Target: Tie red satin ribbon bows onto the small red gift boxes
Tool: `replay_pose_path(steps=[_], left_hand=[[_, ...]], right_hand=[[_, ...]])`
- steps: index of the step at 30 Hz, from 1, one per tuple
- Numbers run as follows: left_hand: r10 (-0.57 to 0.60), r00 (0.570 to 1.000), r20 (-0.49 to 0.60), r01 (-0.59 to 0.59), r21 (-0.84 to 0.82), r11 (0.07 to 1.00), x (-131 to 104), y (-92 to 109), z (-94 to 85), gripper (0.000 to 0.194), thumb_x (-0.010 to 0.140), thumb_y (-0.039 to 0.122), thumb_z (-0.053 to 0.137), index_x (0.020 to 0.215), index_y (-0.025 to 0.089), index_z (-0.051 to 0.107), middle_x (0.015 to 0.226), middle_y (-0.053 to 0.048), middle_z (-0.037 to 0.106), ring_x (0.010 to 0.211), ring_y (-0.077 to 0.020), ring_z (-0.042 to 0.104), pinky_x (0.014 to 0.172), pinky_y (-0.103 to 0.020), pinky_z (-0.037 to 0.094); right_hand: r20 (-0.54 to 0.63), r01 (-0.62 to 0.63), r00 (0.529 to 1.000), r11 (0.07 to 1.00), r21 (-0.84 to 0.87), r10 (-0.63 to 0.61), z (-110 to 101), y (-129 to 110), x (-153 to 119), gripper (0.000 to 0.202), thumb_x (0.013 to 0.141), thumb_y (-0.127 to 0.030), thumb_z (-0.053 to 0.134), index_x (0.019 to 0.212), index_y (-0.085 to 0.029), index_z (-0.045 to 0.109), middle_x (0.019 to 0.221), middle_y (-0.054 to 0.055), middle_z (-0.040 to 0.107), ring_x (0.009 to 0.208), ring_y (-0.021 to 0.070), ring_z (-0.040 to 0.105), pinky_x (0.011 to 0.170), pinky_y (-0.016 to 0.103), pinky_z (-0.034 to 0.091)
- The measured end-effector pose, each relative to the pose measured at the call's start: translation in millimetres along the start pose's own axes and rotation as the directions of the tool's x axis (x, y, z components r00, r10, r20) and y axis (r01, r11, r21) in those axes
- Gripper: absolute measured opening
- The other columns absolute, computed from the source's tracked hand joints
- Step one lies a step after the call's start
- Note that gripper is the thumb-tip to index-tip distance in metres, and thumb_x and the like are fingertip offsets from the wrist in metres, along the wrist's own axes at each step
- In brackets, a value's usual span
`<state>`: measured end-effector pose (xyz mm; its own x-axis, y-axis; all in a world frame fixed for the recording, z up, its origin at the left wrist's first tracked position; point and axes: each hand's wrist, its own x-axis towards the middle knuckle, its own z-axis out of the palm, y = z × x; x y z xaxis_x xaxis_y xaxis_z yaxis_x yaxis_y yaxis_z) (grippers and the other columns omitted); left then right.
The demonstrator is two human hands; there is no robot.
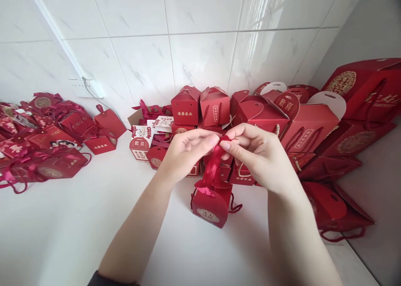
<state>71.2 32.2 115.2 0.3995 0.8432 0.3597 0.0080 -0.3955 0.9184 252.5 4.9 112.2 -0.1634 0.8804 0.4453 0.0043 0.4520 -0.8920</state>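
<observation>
A red ribbon [213, 165] runs up from the top of a small red gift box [209, 208] to my fingers. My left hand [191, 150] pinches the ribbon's upper end from the left. From the right, my right hand [255, 150] pinches it too, thumb against the fingers, and the two hands nearly meet. The box stands on the white tabletop below, with a gold round emblem on its front and dark red cord handles hanging at both sides. The ribbon's tip is partly hidden by my fingers.
Several finished-looking red boxes [50, 146] with ribbons are heaped at the left. Stacked boxes [186, 108] and larger ones [316, 123] line the tiled wall behind my hands. Big red boxes [360, 140] rise at the right. A wall socket [84, 88] with a cable is at the left.
</observation>
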Motion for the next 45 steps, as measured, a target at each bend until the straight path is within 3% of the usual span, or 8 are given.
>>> replay_pose_path(steps=[3, 7, 15, 21, 25, 32, 42, 45], left_hand=[[0.062, 0.981, -0.187, -0.052, 0.055, 0.997, -5, 3, 10.5, 0.026, 0.078, 0.04, 0.073, 0.095, 0.021, 0.077, 0.089, -0.005, 0.077, 0.083, -0.0198, 0.072, 0.075, -0.029, 0.058], [0.078, 0.966, -0.246, -0.058, 0.088, 0.994, -7, 1, 7.6, 0.016, 0.076, 0.035, 0.075, 0.083, 0.022, 0.079, 0.077, -0.002, 0.076, 0.072, -0.0159, 0.069, 0.065, -0.025, 0.055], [0.014, 0.974, -0.226, 0.021, 0.155, 0.988, -9, 3, 3.8, 0.026, 0.071, 0.037, 0.078, 0.059, 0.017, 0.066, 0.054, 0.003, 0.057, 0.05, -0.0078, 0.048, 0.046, -0.021, 0.037], [-0.012, 0.985, -0.173, 0.029, 0.091, 0.995, -10, 5, 4.4, 0.04, 0.081, 0.049, 0.066, 0.058, 0.016, 0.064, 0.056, 0.0, 0.058, 0.054, -0.0107, 0.054, 0.051, -0.023, 0.044], [-0.045, 0.995, -0.085, 0.055, 0.124, 0.991, -11, 8, 2.4, 0.024, 0.073, 0.041, 0.076, 0.072, 0.018, 0.071, 0.068, -0.002, 0.067, 0.06, -0.0136, 0.06, 0.053, -0.023, 0.048], [-0.062, 0.994, -0.093, 0.075, 0.147, 0.986, -12, 11, 1.4, 0.018, 0.076, 0.034, 0.074, 0.072, 0.016, 0.07, 0.068, -0.002, 0.066, 0.06, -0.0115, 0.06, 0.052, -0.02, 0.047], [-0.172, 0.975, -0.139, 0.192, 0.149, 0.97, -11, 7, -1.8, 0.019, 0.07, 0.037, 0.079, 0.079, 0.02, 0.077, 0.051, 0.001, 0.061, 0.041, -0.0084, 0.05, 0.035, -0.018, 0.039], [-0.184, 0.974, -0.129, 0.199, 0.121, 0.972, -11, 7, -1.5, 0.018, 0.07, 0.036, 0.079, 0.079, 0.021, 0.078, 0.054, 0.0, 0.066, 0.043, -0.0085, 0.054, 0.039, -0.017, 0.046]], right_hand=[[0.032, -0.004, 0.999, 0.999, 0.039, 0.003, 2, 1, -1, 0.019, 0.082, -0.033, 0.073, 0.092, -0.02, 0.063, 0.074, 0.001, 0.07, 0.071, 0.0163, 0.068, 0.06, 0.024, 0.053], [0.051, -0.023, 0.998, 0.999, 0.037, 0.022, 2, 0, -1, 0.021, 0.082, -0.035, 0.073, 0.091, -0.019, 0.063, 0.077, 0.002, 0.071, 0.072, 0.0166, 0.068, 0.063, 0.026, 0.055], [0.241, -0.148, 0.959, 0.989, -0.026, 0.15, 2, -2, -4, 0.024, 0.079, -0.035, 0.075, 0.078, -0.018, 0.058, 0.07, 0.001, 0.068, 0.065, 0.0148, 0.065, 0.057, 0.024, 0.05], [0.192, -0.156, 0.97, 0.988, 0.005, 0.152, 3, 3, -1, 0.028, 0.075, -0.032, 0.079, 0.075, -0.018, 0.054, 0.067, 0.0, 0.066, 0.061, 0.0145, 0.065, 0.055, 0.024, 0.051], [0.146, -0.151, 0.979, 0.988, 0.031, 0.145, 0, 5, 0, 0.029, 0.074, -0.033, 0.079, 0.077, -0.018, 0.054, 0.068, -0.001, 0.065, 0.058, 0.013, 0.065, 0.054, 0.024, 0.051], [0.215, -0.128, 0.969, 0.992, 0.001, 0.125, -5, -2, -4, 0.023, 0.082, -0.034, 0.073, 0.09, -0.019, 0.058, 0.086, 0.002, 0.068, 0.066, 0.0128, 0.065, 0.061, 0.025, 0.053], [0.109, -0.011, 0.994, 0.998, -0.061, 0.017, -4, -2, -5, 0.025, 0.087, -0.042, 0.066, 0.081, -0.018, 0.059, 0.072, 0.001, 0.063, 0.064, 0.0127, 0.062, 0.059, 0.024, 0.05], [0.081, 0.015, 0.997, 0.999, -0.038, -0.012, -3, 0, -4, 0.025, 0.086, -0.041, 0.066, 0.082, -0.018, 0.059, 0.076, 0.001, 0.063, 0.064, 0.012, 0.061, 0.06, 0.024, 0.051]])
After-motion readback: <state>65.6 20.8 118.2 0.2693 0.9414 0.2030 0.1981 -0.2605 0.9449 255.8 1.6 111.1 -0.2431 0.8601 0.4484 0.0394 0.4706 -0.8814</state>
